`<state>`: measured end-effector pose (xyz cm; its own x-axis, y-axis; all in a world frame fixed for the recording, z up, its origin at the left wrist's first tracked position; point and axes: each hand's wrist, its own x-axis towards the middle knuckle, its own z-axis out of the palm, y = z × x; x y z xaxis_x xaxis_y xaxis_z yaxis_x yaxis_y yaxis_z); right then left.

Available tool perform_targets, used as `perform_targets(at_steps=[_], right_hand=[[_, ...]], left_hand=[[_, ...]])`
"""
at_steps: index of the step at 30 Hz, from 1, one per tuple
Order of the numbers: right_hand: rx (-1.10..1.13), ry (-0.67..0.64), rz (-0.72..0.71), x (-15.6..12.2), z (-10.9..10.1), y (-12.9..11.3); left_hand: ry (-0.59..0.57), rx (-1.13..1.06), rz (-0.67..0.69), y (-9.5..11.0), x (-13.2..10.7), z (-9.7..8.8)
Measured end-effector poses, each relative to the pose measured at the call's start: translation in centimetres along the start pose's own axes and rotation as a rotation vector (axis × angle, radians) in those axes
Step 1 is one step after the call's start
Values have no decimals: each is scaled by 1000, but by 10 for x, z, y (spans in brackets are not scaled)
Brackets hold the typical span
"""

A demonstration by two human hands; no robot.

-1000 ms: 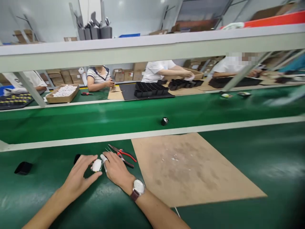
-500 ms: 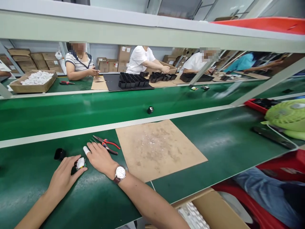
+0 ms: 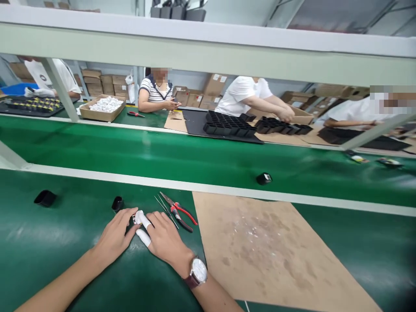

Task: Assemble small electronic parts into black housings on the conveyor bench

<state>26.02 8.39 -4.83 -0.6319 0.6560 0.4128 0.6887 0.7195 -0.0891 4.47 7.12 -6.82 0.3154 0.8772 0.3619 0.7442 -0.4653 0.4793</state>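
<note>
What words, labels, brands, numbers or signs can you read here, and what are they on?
None can be read.
Wristwatch: dial markings too small and blurred.
Upright carton behind the workers: white labels, print too small.
White shirt at far left: a dark mark, no legible letters.
Small part at the left hand: no lettering I can make out.

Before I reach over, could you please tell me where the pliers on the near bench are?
In the head view, the pliers lie left of centre, just beyond the right hand and beside the left edge of the brown sheet.
</note>
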Motion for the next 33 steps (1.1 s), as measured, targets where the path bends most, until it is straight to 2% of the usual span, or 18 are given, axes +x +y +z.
perform_targets(at_steps=[7,13,18,25,33], right_hand=[[0,-64,5,-2,6,-7],[41,-18,37,-1,7,-5],[-2,-79,45,3,8,-7],[167,-85,127,8,4,1],[190,-170,82,9,0,6]], left_hand=[[-11,-23,-25,0,1,1],[-18,-39,-37,3,1,1],[-44,-51,-54,3,2,2],[-88,-49,-78,4,4,-2],[-95,-8,-93,5,4,-1]])
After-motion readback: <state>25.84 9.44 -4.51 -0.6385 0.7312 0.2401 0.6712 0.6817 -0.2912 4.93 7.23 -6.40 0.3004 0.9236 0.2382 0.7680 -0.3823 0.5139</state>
